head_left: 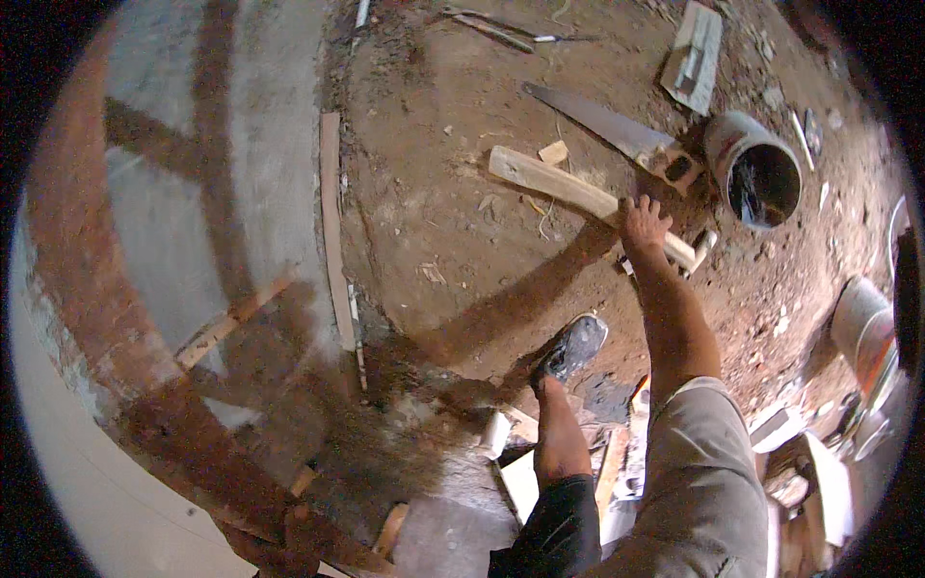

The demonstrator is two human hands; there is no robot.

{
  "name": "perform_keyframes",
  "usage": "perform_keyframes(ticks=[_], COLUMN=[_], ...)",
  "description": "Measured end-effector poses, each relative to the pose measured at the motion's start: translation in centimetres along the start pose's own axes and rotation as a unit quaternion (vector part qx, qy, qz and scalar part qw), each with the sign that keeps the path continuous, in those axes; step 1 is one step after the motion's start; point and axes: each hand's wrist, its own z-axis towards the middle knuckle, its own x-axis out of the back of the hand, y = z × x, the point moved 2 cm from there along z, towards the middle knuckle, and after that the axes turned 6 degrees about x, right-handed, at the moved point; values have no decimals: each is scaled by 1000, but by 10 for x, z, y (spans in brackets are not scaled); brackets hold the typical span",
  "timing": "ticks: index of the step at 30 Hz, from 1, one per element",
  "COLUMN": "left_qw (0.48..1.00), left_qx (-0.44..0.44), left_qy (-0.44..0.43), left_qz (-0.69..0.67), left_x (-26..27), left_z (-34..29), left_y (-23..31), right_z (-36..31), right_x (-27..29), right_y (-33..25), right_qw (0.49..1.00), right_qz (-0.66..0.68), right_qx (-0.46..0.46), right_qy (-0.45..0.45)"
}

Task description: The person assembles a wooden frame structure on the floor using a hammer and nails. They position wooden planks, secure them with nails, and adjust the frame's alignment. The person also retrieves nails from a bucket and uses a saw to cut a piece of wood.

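Observation:
My right hand (644,225) reaches down over the dirt, its fingers closed round a pale length of wood (559,183) near that piece's right end. The wood lies slantwise, its far end to the left. Close to its right end is a short wooden stub (704,250); whether the two are joined I cannot tell. Just beyond the wood lies a handsaw (607,127), its wooden handle toward the right. A small wood offcut (553,152) rests between the saw and the length of wood. My left hand does not show.
To the right, a bucket (718,144) lies tipped, its dark mouth facing me. Another bucket (860,313) stands farther right. A wooden float (694,60) lies at the far right. A long wood strip (333,222) edges the grey slab (279,125). My shoe (576,345) is on the dirt.

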Motion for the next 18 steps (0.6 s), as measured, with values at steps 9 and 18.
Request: perform_keyframes(ticks=[9, 18], left_qw=[996, 996], left_qx=[-84, -60], left_qy=[-25, 2], left_qz=[-16, -68], left_x=[-5, 19], left_z=[13, 17], left_y=[18, 34], right_z=[-178, -394], right_x=[71, 158], right_y=[26, 116], right_qw=[918, 809], right_qz=[384, 586], right_qx=[96, 53], right_qy=[4, -16])
